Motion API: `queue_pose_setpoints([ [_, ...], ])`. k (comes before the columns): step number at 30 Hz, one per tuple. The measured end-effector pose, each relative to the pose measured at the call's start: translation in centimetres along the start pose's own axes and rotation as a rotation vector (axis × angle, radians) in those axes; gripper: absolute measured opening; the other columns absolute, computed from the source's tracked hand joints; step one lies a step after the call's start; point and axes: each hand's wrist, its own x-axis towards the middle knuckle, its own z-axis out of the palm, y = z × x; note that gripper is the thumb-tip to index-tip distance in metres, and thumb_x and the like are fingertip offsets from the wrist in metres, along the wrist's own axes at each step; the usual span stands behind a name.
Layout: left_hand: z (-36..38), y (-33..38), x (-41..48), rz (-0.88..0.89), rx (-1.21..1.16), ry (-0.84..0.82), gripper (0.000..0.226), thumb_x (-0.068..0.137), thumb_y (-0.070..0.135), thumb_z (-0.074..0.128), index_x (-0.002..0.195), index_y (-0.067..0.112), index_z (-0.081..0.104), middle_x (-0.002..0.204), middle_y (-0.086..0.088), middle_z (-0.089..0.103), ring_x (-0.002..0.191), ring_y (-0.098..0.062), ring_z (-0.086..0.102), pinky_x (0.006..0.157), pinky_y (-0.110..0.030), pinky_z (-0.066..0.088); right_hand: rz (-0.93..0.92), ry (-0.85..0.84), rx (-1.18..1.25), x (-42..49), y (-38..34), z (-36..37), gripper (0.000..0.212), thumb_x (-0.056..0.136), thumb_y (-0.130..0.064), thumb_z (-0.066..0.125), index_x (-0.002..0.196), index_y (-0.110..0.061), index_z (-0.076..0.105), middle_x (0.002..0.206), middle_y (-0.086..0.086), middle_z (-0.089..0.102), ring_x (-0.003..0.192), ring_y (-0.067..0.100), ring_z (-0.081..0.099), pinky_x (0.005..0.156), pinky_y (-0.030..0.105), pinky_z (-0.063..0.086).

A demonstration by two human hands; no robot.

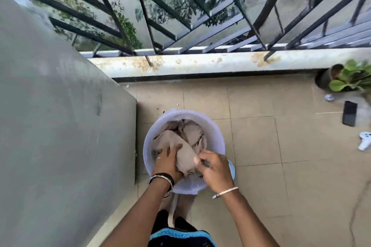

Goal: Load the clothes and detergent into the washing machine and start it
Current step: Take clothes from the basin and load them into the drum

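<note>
The person's two hands are down in a white bucket [219,138] on the tiled floor [257,140]; the clothes [190,136], a beige bundle, fill the bucket under and just beyond both hands; the left hand [167,159] lies on the cloth with fingers spread and tips sunk into the folds, and whether it clutches the cloth cannot be told; the right hand [214,168], close beside it, pinches a fold of the clothes between thumb and curled fingers; a grey wall [60,116] rises just left of the left hand; beyond the hands run a stained ledge [200,64] and a dark railing [180,16]; far to the right of the right hand stand a potted plant [345,78] and a dark phone [349,113].
</note>
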Motion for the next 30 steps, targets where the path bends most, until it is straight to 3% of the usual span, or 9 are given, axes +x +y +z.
queue_pose_setpoints([
  [3, -2.2, 1.0, -4.0, 0.083, -0.056, 0.116, 0.064, 0.059, 0.047, 0.057, 0.12, 0.025, 0.055, 0.128, -0.006, 0.053, 0.116, -0.031, 0.054, 0.096, -0.039, 0.047, -0.075, 0.022, 0.055, -3.1, -5.1, -2.8, 0.041, 0.089, -0.034, 0.057, 0.058, -0.013, 0.04, 0.058, -0.001, 0.037, 0.056, 0.007, 0.036, 0.054, 0.031, 0.03],
  [6, -5.6, 3.3, -8.7, 0.152, -0.245, 0.277, 0.042, 0.068, 0.045, 0.043, 0.097, 0.021, 0.061, 0.1, 0.001, 0.068, 0.091, -0.019, 0.063, 0.078, -0.033, 0.049, -0.096, 0.053, 0.18, -5.8, -9.2, -5.1, 0.038, 0.091, -0.029, 0.058, 0.059, -0.01, 0.046, 0.059, -0.002, 0.043, 0.059, 0.008, 0.04, 0.058, 0.029, 0.035],
  [10, -10.3, 5.7, -14.3, 0.268, -0.396, 0.48, 0.063, 0.069, 0.054, 0.037, 0.117, 0.02, 0.059, 0.109, -0.005, 0.071, 0.101, -0.026, 0.063, 0.071, -0.028, 0.046, -0.079, 0.107, 0.321, -8.0, -13.0, -8.0, 0.036, 0.092, -0.034, 0.056, 0.071, -0.005, 0.058, 0.066, 0.007, 0.054, 0.068, 0.004, 0.044, 0.064, 0.037, 0.044],
  [15, -16.1, 9.0, -20.5, 0.377, -0.38, 0.592, 0.061, 0.065, 0.052, 0.035, 0.094, 0.004, 0.06, 0.082, -0.015, 0.069, 0.094, -0.041, 0.063, 0.06, -0.028, 0.035, -0.129, 0.139, 0.332, -10.6, -18.8, -12.9, 0.03, 0.093, -0.025, 0.061, 0.065, -0.037, 0.062, 0.058, -0.021, 0.053, 0.062, -0.006, 0.043, 0.061, 0.02, 0.038],
  [18, -19.8, 11.0, -24.1, 0.435, -0.508, 0.654, 0.06, 0.07, 0.047, 0.037, 0.096, 0.003, 0.068, 0.09, -0.01, 0.072, 0.094, -0.025, 0.068, 0.07, -0.03, 0.047, -0.129, 0.106, 0.388, -11.2, -21.1, -15.6, 0.016, 0.093, -0.033, 0.058, 0.085, -0.033, 0.072, 0.08, -0.021, 0.069, 0.079, -0.004, 0.061, 0.072, 0.025, 0.051],
  [21, -23.4, 13.3, -28.4, 0.473, -0.577, 0.702, 0.031, 0.081, 0.03, 0.046, 0.087, 0.01, 0.069, 0.084, 0.0, 0.069, 0.077, 0.006, 0.06, 0.067, -0.023, 0.047, -0.136, 0.092, 0.325, -12.0, -21.9, -17.8, 0.023, 0.085, -0.023, 0.063, 0.107, -0.025, 0.07, 0.1, -0.006, 0.073, 0.092, 0.013, 0.068, 0.087, 0.038, 0.056],
  [24, -26.9, 16.6, -33.5, 0.557, -0.744, 0.668, 0.027, 0.089, 0.015, 0.053, 0.069, 0.027, 0.069, 0.065, 0.015, 0.064, 0.058, 0.013, 0.054, 0.058, -0.022, 0.046, -0.147, -0.008, 0.127, -13.0, -21.4, -18.5, 0.059, 0.072, -0.01, 0.075, 0.127, -0.021, 0.057, 0.114, 0.001, 0.064, 0.096, 0.012, 0.061, 0.091, 0.037, 0.053],
  [27, -29.7, 19.6, -39.3, 0.712, -0.925, 0.629, 0.025, 0.088, 0.013, 0.052, 0.077, 0.027, 0.07, 0.06, 0.018, 0.067, 0.06, 0.007, 0.059, 0.06, -0.017, 0.051, -0.119, -0.127, -0.072, -13.6, -20.2, -17.3, 0.122, 0.049, -0.044, 0.089, 0.15, -0.025, 0.023, 0.147, 0.003, 0.04, 0.133, 0.018, 0.04, 0.109, 0.041, 0.04],
  [30, -31.7, 21.6, -44.6, 0.854, -1.035, 0.596, 0.025, 0.086, 0.0, 0.049, 0.078, 0.02, 0.062, 0.056, 0.016, 0.064, 0.057, 0.005, 0.057, 0.054, -0.012, 0.047, -0.05, -0.101, -0.028, -13.0, -19.1, -15.1, 0.146, 0.025, -0.066, 0.091, 0.148, -0.03, 0.021, 0.146, -0.003, 0.041, 0.136, 0.016, 0.04, 0.109, 0.04, 0.041],
])
